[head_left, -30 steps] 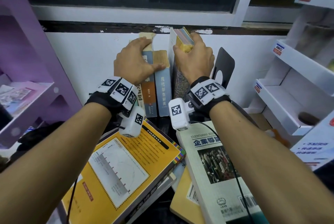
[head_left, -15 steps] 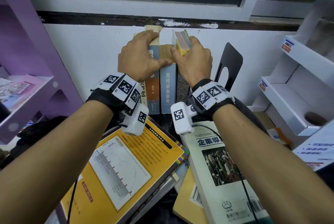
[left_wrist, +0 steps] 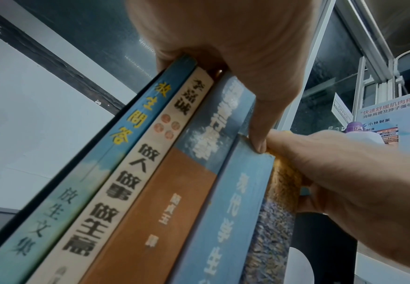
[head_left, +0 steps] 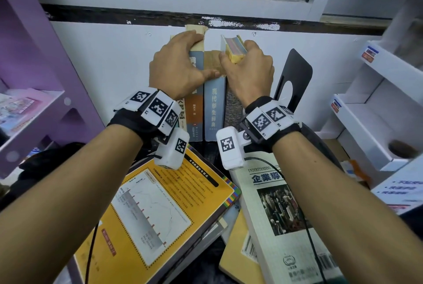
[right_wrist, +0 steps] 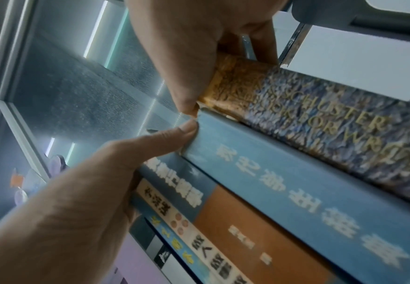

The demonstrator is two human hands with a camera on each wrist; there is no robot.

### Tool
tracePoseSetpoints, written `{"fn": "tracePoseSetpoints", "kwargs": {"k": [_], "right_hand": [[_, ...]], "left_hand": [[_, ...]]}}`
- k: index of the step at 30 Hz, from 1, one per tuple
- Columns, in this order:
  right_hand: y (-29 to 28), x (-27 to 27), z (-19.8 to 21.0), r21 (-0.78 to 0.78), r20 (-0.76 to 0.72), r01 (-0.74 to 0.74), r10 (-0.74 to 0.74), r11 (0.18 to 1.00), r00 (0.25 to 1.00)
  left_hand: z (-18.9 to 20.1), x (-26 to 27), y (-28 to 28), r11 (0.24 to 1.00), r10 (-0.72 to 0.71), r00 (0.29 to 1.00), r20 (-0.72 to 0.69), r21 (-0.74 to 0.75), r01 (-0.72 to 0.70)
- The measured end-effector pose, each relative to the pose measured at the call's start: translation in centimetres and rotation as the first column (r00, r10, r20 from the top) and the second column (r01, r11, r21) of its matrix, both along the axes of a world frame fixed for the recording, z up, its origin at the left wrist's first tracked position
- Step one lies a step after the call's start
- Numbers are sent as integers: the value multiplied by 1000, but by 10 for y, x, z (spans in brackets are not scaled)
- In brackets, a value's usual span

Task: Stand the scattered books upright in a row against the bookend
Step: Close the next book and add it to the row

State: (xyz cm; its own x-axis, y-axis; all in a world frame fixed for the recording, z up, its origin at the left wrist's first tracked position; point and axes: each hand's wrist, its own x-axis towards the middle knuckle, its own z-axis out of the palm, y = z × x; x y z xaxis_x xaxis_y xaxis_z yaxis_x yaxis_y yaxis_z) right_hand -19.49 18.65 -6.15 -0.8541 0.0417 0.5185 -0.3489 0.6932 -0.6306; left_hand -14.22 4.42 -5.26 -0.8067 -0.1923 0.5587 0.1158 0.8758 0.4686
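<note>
Several books stand upright against the white wall. My left hand (head_left: 183, 61) grips the tops of the left ones, a cream-spined book (left_wrist: 138, 163) and a blue-and-orange book (head_left: 194, 105), with its thumb on the light blue book (head_left: 214, 109). My right hand (head_left: 245, 61) grips the top of the mottled yellow-and-grey book (right_wrist: 320, 124), which is pressed against the light blue one. The black bookend (head_left: 295, 77) stands just right of my right hand, apart from the row. A yellow book (head_left: 160, 210) and a white-green book (head_left: 274, 215) lie flat in front.
A tan book (head_left: 235, 256) lies under the white-green one. A purple shelf unit (head_left: 45, 77) stands at the left and white display shelves (head_left: 366, 123) at the right. A window frame (head_left: 160, 2) runs above the wall.
My right hand has brought the mottled book upright and leftward, closing the gap to the light blue book. My left hand stays on the left books.
</note>
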Motion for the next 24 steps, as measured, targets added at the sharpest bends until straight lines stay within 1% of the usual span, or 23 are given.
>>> {"fn": "tracePoseSetpoints", "kwargs": {"k": [7, 13, 16, 19, 21, 22, 24], "right_hand": [[4, 5, -10, -5, -61, -47, 47, 999, 997], [9, 13, -14, 19, -46, -140, 141, 990, 989], [18, 15, -12, 17, 2, -265, 265, 964, 964], [33, 12, -7, 43, 116, -408, 401, 912, 909], [41, 11, -7, 129, 169, -446, 424, 886, 890], [43, 9, -8, 163, 169, -445, 420, 880, 892], [44, 7, -12, 175, 141, -429, 409, 886, 902]], "left_hand": [[0, 4, 1, 1000, -4, 1000, -9, -5, 4], [2, 7, 1, 1000, -7, 1000, 13, -2, 7], [5, 11, -2, 999, -36, 999, 33, -9, 36], [9, 13, -6, 997, -62, 996, 71, -34, 64], [12, 14, -7, 997, -68, 994, 91, -41, 72], [13, 14, -8, 996, -71, 993, 96, -38, 75], [13, 15, -8, 996, -73, 992, 99, -39, 77]]}}
